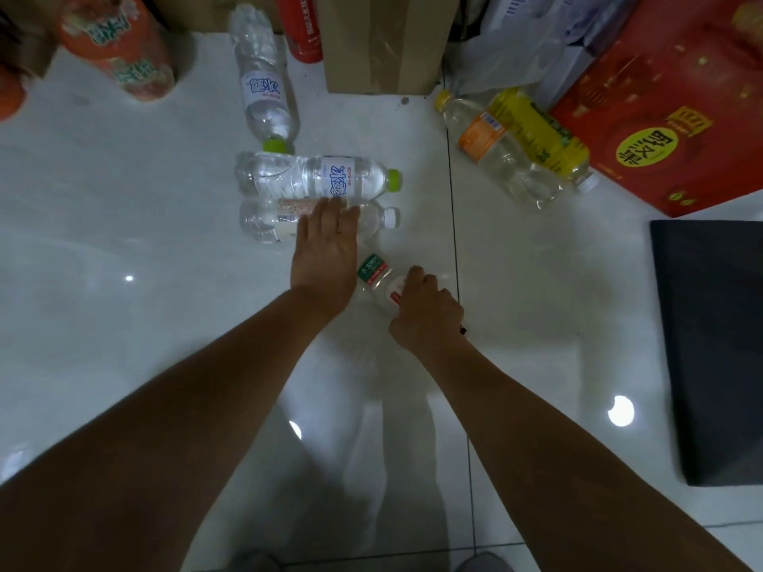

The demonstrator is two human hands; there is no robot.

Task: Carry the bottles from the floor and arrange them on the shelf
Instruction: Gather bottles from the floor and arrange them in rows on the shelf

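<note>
Tiled floor (pixel 124 324), left hand (pixel 326 253) flat over white-capped bottle (pixel 264 220), cap rightward, right hand (pixel 427 311) gripping green-labelled bottle (pixel 377 274)

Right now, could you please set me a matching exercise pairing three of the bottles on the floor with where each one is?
Things:
1. clear white-capped bottle
2. green-labelled bottle
3. orange-labelled bottle

Places:
a. lying against the yellow-labelled bottle
b. under the flat left hand
c. gripped by the right hand

Pairs: 1-b; 2-c; 3-a
</note>
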